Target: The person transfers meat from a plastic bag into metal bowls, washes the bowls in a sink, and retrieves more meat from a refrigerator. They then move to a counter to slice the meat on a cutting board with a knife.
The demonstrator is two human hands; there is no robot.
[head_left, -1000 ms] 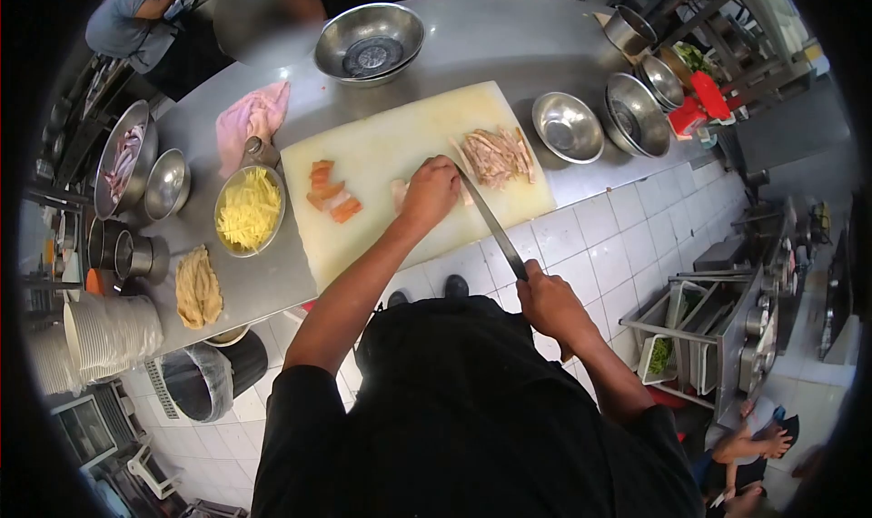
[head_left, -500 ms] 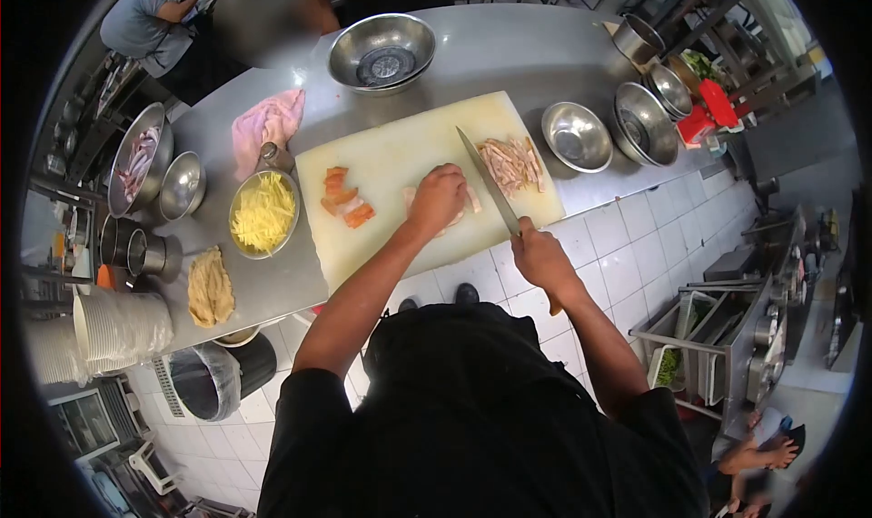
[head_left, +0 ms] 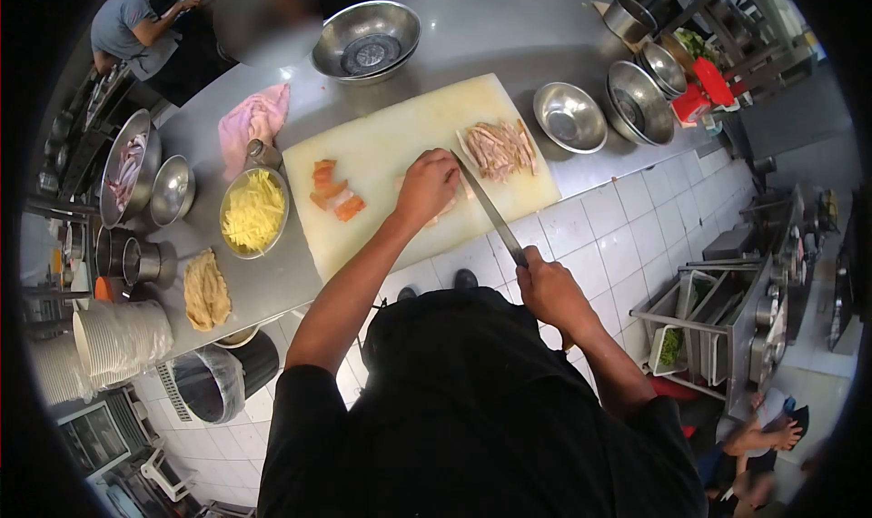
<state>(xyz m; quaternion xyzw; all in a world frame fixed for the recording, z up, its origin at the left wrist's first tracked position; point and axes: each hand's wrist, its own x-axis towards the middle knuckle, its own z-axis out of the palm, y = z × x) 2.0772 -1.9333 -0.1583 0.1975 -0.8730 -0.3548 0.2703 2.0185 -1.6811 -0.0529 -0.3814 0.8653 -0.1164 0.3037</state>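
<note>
My right hand point(head_left: 549, 289) is wrapped round the handle of a long knife point(head_left: 498, 217). The blade points away from me, its tip close to the fingers of my left hand point(head_left: 429, 187). Those fingers are curled and press down on a piece of pale meat point(head_left: 445, 213), mostly hidden under the hand. All this is on a white cutting board point(head_left: 391, 135). To the right of the blade lies a pile of sliced meat strips point(head_left: 498, 150). Several orange and white pieces point(head_left: 334, 193) sit on the board's left part.
Left of the board are a bowl of yellow strips point(head_left: 254, 211), a pink cloth point(head_left: 252, 128), a shaker point(head_left: 263, 153) and a tan piece of food point(head_left: 207, 291). Metal bowls point(head_left: 570, 118) stand to the right, another bowl point(head_left: 368, 41) behind. A person point(head_left: 145, 32) works at the far left.
My right hand and the knife have come back towards me, the tip now nearer my left fingers. The whole view has shifted slightly; the left hand still presses the meat.
</note>
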